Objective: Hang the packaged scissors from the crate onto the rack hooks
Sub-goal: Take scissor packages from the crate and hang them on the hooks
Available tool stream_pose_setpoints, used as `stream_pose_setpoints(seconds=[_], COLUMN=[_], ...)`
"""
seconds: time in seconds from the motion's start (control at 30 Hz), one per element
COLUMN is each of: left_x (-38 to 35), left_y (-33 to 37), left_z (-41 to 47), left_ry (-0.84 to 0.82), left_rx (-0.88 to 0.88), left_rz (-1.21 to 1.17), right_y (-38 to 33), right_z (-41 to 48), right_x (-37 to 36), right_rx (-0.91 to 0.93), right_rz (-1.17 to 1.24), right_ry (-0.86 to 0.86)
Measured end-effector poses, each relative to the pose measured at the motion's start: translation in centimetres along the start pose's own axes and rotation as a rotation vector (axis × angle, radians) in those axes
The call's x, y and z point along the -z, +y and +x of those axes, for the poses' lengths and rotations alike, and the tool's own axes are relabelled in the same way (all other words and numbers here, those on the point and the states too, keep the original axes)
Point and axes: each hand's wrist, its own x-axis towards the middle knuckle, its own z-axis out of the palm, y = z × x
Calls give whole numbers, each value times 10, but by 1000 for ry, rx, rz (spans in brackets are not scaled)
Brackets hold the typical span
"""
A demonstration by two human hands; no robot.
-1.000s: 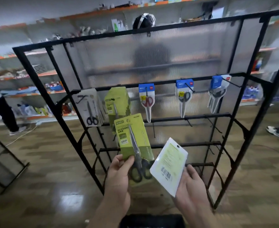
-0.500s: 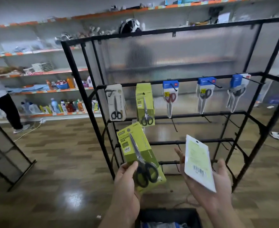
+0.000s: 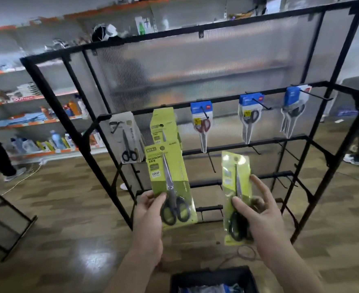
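Fingers (image 3: 161, 197) of the left hand (image 3: 150, 210) pinched a green scissors pack (image 3: 171, 178) by its lower edge, while the right hand (image 3: 258, 218) gripped a narrower pack (image 3: 235, 178), both held upright before the rack (image 3: 70, 132), hang-holes uppermost, apparently for its empty hooks (image 3: 212, 163); the crate (image 3: 212, 275) sat below.

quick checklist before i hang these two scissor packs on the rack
1. Left hand grips the left pack near its lower end: ok.
2. Right hand grips the right pack: ok.
3. Hang hole at the left pack's top is uncovered: ok.
4. Hole at the right pack's top: cannot tell, glare.
5. Bare hook free on the second bar of the rack: ok.
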Motion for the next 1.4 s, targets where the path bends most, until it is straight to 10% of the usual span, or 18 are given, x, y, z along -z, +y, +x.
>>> stream_pose_setpoints(seconds=[0.63, 1.4], left_x=[-41, -24], left_y=[13, 18], left_z=[103, 233], left_ry=[-32, -151], left_rx=[-239, -31], left_rz=[319, 332], right_y=[-4, 22], right_z=[99, 90], right_x=[-33, -173], right_rx=[236, 165], right_rz=[-158, -350], right_ry=[-41, 73])
